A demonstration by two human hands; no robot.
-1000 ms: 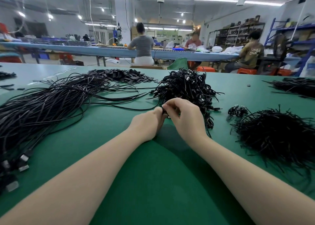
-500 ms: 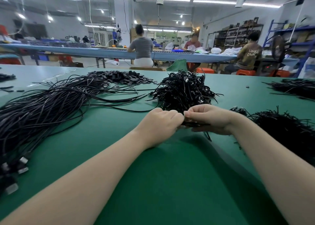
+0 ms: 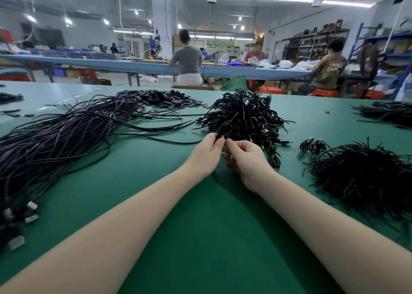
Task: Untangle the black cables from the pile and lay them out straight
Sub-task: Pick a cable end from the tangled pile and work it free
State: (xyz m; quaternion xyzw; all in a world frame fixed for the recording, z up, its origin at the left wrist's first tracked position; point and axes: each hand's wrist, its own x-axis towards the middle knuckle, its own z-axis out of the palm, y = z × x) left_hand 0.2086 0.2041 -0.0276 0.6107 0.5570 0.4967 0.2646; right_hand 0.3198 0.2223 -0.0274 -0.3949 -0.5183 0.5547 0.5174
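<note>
Past the straightened cables (image 3: 55,137) along the table's (image 3: 200,238) left edge, the left hand (image 3: 206,154) and right hand (image 3: 245,162), now drawn back together, each pinch one coiled cable (image 3: 224,130) at the central pile's (image 3: 243,117) near side, mid-untangling; next, likely pulling it free and straight.

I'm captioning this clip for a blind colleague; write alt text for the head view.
Two bare hands, left hand and right hand, meet over a green table, both pinching a black cable drawn from the tangled pile just behind them. Straightened cables lie fanned out at left.
</note>
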